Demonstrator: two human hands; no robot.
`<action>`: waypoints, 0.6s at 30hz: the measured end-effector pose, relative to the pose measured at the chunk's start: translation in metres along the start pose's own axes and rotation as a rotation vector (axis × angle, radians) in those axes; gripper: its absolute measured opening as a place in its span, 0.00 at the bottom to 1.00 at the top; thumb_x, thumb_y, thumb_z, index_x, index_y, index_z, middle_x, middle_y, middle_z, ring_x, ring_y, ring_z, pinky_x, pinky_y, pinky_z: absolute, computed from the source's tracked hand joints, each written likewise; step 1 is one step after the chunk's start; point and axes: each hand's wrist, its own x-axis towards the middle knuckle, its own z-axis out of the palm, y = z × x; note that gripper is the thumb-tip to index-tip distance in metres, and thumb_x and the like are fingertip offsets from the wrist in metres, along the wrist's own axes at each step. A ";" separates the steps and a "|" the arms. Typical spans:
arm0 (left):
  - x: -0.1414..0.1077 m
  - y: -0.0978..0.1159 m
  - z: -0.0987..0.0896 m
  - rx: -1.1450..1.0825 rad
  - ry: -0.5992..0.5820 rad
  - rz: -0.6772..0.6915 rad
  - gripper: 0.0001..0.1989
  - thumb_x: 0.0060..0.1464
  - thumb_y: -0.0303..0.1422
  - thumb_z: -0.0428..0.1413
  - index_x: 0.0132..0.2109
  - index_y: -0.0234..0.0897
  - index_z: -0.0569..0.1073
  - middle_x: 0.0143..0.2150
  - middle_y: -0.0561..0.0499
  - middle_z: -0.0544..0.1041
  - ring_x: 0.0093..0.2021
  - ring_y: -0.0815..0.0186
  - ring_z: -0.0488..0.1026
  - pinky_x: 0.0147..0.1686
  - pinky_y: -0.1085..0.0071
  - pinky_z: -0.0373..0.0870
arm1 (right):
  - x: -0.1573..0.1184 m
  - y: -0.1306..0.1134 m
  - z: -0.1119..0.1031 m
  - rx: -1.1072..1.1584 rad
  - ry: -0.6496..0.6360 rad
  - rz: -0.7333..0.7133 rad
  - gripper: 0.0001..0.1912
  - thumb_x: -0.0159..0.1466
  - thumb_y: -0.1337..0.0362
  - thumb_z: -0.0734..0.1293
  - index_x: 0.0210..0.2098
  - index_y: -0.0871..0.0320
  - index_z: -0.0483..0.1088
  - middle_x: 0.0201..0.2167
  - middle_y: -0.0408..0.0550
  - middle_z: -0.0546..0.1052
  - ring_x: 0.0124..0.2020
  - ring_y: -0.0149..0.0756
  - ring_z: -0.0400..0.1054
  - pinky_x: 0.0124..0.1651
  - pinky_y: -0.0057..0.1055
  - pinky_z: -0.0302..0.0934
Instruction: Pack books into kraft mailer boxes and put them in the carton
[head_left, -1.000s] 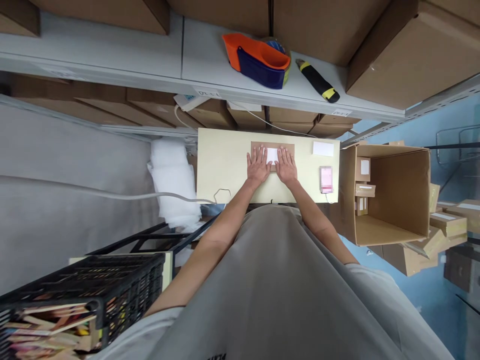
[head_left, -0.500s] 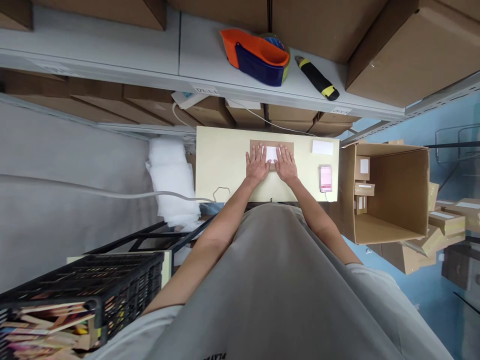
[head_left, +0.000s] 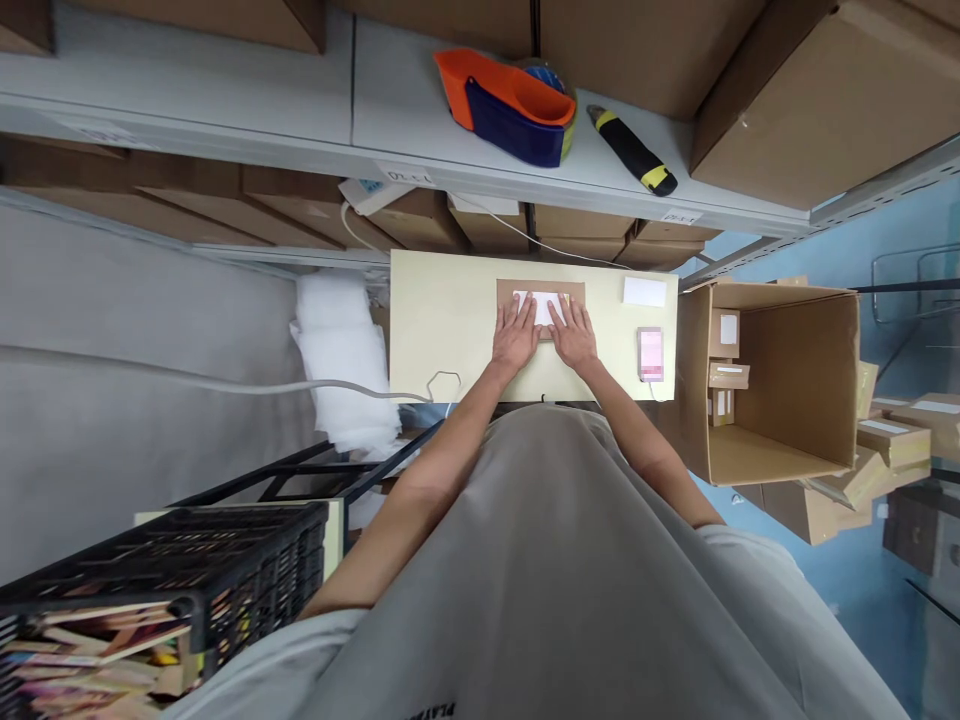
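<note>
A flat brown cardboard box (head_left: 540, 285) lies on the pale yellow table (head_left: 442, 320), with a white label (head_left: 541, 308) on its top. My left hand (head_left: 516, 335) rests flat on the left part of the label, fingers spread. On the right part lies my right hand (head_left: 574, 335), its fingers likewise stretched out and pressing on the surface. Both thumbs point inward across the label's lower edge. Neither hand grips anything. My palms hide the box's lower corners.
A phone (head_left: 650, 354) and a white paper slip (head_left: 644, 291) lie at the table's right. Beside it stands a large open carton (head_left: 787, 385) holding small boxes. A tape dispenser (head_left: 510, 105) and a utility knife (head_left: 632, 150) sit on the shelf. White wrap (head_left: 341, 360) hangs left.
My hands have slid slightly down and outward on the label, so more of its upper edge shows. The box stays in place while the view shifts a little.
</note>
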 end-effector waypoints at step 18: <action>-0.042 -0.015 -0.002 0.072 -0.030 0.009 0.46 0.69 0.37 0.53 0.87 0.28 0.46 0.89 0.37 0.43 0.89 0.46 0.36 0.86 0.41 0.28 | -0.043 0.022 0.011 0.019 0.056 0.071 0.38 0.84 0.49 0.50 0.87 0.60 0.48 0.88 0.56 0.45 0.90 0.51 0.34 0.88 0.59 0.32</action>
